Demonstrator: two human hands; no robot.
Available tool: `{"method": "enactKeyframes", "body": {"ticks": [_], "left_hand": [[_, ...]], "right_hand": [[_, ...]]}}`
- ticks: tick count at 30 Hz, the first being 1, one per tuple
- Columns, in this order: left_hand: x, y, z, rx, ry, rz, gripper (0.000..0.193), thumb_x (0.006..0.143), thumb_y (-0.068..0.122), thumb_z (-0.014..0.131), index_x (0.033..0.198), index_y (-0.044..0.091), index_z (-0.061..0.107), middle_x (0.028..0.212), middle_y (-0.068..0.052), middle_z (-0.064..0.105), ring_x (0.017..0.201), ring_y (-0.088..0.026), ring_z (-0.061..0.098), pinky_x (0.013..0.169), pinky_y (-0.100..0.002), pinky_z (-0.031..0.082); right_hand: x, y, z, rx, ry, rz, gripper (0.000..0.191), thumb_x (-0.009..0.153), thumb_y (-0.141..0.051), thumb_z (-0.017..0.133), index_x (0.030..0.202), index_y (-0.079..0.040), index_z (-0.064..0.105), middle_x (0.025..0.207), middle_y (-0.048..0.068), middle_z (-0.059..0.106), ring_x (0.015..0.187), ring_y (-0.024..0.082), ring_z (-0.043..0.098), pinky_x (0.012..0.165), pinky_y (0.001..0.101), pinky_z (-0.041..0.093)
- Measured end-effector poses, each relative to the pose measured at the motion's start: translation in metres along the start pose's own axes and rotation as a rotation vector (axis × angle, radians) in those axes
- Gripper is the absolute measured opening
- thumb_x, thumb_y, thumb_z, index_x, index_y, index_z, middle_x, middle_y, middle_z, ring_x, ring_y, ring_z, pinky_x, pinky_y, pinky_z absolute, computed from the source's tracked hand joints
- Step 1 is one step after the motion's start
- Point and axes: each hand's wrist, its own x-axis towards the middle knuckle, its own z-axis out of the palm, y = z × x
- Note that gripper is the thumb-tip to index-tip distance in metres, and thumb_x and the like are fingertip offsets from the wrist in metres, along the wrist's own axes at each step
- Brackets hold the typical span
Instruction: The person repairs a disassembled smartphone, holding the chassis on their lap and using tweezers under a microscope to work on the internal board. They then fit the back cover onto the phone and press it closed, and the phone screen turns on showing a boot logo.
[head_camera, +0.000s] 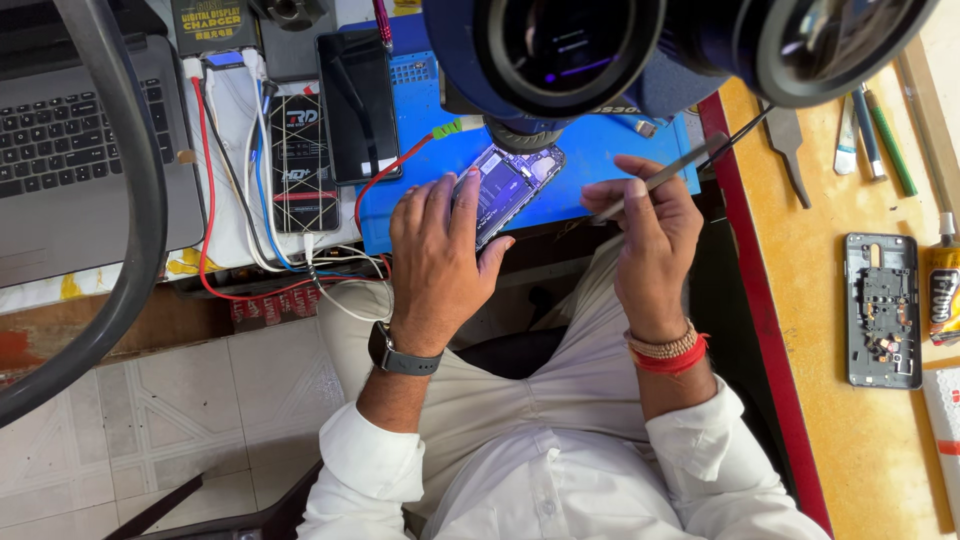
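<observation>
An opened phone (507, 188) with its board exposed lies on a blue work mat (590, 160) under a microscope head (600, 45). My left hand (438, 258) grips the phone's near end, fingers wrapped over its edges. My right hand (645, 235) holds metal tweezers (672, 172) pinched between thumb and fingers; their tips point up and to the right, away from the phone. A watch sits on my left wrist and red and beaded bands on my right wrist.
A laptop (70, 150) stands at the left, with a black device (302, 165), a dark phone (358, 105) and red, white and blue cables (215, 190) beside it. On the yellow bench (850, 400) at right lie a phone frame (882, 310), a glue tube (943, 290) and hand tools (870, 135).
</observation>
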Motion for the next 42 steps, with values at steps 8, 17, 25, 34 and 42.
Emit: {"method": "enactKeyframes", "body": {"ticks": [8,17,25,34,42], "left_hand": [[0.007,0.005,0.003,0.020,-0.005,-0.010,0.071,0.081,0.029,0.087,0.141,0.008,0.057,0.133,-0.019,0.058,0.120,-0.037,0.052,0.104,-0.053,0.041],[0.011,0.001,0.011,0.083,-0.046,0.233,0.044,0.088,0.036,0.080,0.129,0.019,0.072,0.132,-0.008,0.060,0.125,-0.029,0.051,0.108,-0.058,0.040],[0.011,-0.009,0.022,0.230,-0.006,0.308,0.033,0.099,0.021,0.066,0.132,0.020,0.072,0.134,-0.007,0.061,0.127,-0.029,0.052,0.111,-0.057,0.042],[0.017,-0.016,0.031,0.138,0.023,0.286,0.026,0.101,0.025,0.067,0.126,0.019,0.073,0.132,-0.006,0.062,0.127,-0.028,0.052,0.109,-0.057,0.041],[0.021,-0.017,0.036,0.138,-0.001,0.257,0.017,0.099,0.027,0.070,0.113,0.019,0.076,0.129,-0.007,0.063,0.128,-0.029,0.051,0.108,-0.060,0.041]], "right_hand": [[-0.008,0.007,0.005,-0.362,-0.012,0.062,0.014,0.107,-0.002,0.060,0.112,0.005,0.072,0.080,0.002,0.050,0.069,0.007,0.040,0.061,0.0222,0.034],[0.007,0.014,-0.014,-0.492,-0.162,-0.400,0.024,0.116,-0.014,0.063,0.115,0.004,0.078,0.089,0.005,0.052,0.079,0.012,0.050,0.069,0.0235,0.042],[0.036,0.037,-0.020,-0.182,-0.238,-0.106,0.011,0.103,-0.005,0.070,0.110,0.003,0.071,0.095,0.009,0.074,0.082,0.015,0.071,0.078,0.0284,0.061],[0.061,0.049,-0.024,-0.547,-0.310,-0.364,0.027,0.098,-0.003,0.074,0.123,-0.004,0.067,0.118,0.009,0.071,0.111,0.018,0.070,0.098,0.0350,0.059],[0.069,0.076,-0.031,-0.077,-0.303,-0.168,0.039,0.101,-0.021,0.070,0.136,-0.008,0.058,0.128,0.010,0.068,0.118,0.020,0.070,0.094,0.0350,0.064]]}}
